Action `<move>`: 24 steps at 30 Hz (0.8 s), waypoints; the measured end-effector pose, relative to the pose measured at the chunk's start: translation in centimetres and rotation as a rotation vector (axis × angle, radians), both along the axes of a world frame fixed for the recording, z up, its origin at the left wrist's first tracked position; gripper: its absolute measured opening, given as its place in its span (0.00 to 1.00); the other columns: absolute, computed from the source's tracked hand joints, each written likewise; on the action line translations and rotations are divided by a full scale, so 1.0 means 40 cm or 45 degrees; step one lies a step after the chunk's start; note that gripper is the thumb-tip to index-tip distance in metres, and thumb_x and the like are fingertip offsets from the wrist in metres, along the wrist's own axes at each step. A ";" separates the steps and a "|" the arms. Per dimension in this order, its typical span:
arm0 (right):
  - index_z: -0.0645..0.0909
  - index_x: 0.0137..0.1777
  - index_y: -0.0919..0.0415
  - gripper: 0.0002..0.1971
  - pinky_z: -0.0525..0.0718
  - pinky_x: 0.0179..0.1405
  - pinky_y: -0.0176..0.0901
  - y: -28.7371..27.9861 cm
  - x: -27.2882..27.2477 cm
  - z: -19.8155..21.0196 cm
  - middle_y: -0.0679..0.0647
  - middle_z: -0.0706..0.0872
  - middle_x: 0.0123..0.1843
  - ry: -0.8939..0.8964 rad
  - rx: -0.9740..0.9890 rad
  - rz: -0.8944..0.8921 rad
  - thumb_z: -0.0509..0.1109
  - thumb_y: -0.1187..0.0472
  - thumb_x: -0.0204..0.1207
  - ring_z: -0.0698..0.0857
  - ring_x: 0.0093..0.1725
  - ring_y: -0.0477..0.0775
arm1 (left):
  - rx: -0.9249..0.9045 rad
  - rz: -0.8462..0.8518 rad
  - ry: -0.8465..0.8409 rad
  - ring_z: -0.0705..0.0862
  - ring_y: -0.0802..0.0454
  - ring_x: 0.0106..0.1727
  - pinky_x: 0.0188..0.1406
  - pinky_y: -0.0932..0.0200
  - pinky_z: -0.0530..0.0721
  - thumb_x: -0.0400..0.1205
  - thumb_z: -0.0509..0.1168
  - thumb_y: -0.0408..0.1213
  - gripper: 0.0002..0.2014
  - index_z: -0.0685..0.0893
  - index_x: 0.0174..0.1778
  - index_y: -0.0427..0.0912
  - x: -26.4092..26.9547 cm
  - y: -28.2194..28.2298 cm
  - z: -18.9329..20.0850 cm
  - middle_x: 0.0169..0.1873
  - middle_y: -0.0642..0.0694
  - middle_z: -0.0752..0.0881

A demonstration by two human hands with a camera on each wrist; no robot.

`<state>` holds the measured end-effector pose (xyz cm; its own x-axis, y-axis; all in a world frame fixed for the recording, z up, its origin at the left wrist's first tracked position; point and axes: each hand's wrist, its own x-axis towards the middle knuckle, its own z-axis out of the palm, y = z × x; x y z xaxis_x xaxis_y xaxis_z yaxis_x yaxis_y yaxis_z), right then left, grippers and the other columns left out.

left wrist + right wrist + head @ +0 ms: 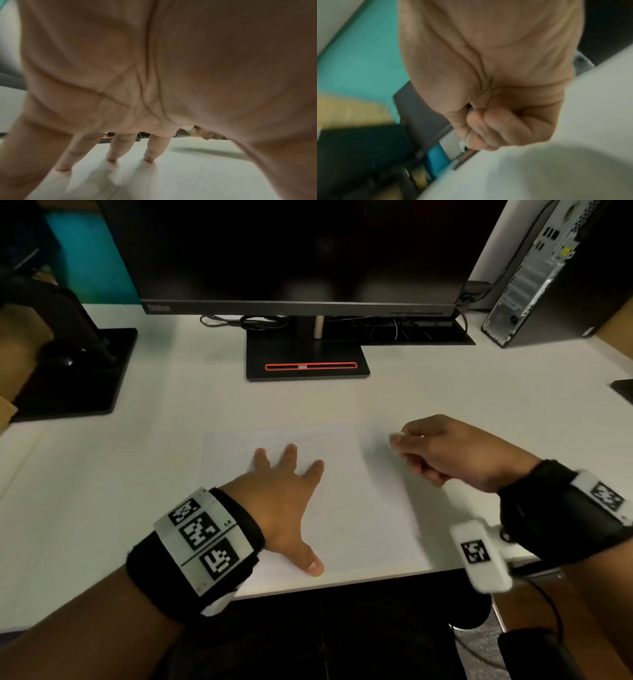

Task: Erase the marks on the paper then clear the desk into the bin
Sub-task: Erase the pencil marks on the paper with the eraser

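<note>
White paper [342,494] on a white surface [137,440], so its edges are tough to pick out, but it's lying flat right at the near edge in front of us. Our left hand [284,494] is spread flat on it, fingers [150,152] straight with the tips pressing down, presumably to stop the sheet sliding while we rub. Our right hand [448,453] hovers over the paper's right side, fingers curled in, pinching a small white bit at the tips, the eraser [397,436] we'd guess, though it's blurry and mostly hidden. Marks on the paper are super faint, just a few thin lines near the left hand, so we can't tell how much is left to erase. No bin anywhere in view. Monitor [301,251] sits behind.
</note>
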<state>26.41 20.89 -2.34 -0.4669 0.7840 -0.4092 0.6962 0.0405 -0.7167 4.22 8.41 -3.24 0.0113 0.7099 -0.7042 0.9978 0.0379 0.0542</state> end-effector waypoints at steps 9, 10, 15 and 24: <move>0.84 0.51 0.66 0.13 0.87 0.68 0.60 -0.167 -0.110 -0.115 0.77 0.85 0.67 0.996 -1.200 -0.284 0.69 0.54 0.80 0.87 0.68 0.72 | 0.072 0.003 -0.012 0.39 0.32 0.88 0.84 0.37 0.61 0.66 0.82 0.60 0.72 0.31 0.87 0.47 -0.016 0.004 0.008 0.88 0.48 0.34; 0.84 0.52 0.68 0.15 0.86 0.66 0.58 -0.133 -0.106 -0.121 0.75 0.86 0.66 1.050 -1.171 -0.411 0.67 0.54 0.82 0.87 0.67 0.70 | 0.073 0.015 -0.020 0.38 0.33 0.88 0.85 0.38 0.60 0.67 0.82 0.60 0.72 0.30 0.87 0.46 -0.018 0.001 0.010 0.88 0.49 0.33; 0.76 0.39 0.58 0.16 0.86 0.68 0.55 0.014 -0.005 -0.096 0.67 0.85 0.59 1.497 -0.607 -1.217 0.60 0.56 0.89 0.89 0.58 0.66 | 0.084 0.022 -0.054 0.36 0.35 0.88 0.85 0.37 0.59 0.68 0.81 0.59 0.72 0.28 0.86 0.45 -0.022 -0.008 0.009 0.88 0.50 0.33; 0.85 0.50 0.72 0.19 0.84 0.71 0.60 -0.149 -0.101 -0.103 0.74 0.86 0.68 0.979 -1.188 -0.367 0.62 0.55 0.86 0.85 0.70 0.72 | 0.090 0.035 -0.069 0.37 0.34 0.88 0.85 0.40 0.60 0.67 0.82 0.58 0.73 0.28 0.86 0.43 -0.022 -0.006 0.008 0.88 0.50 0.34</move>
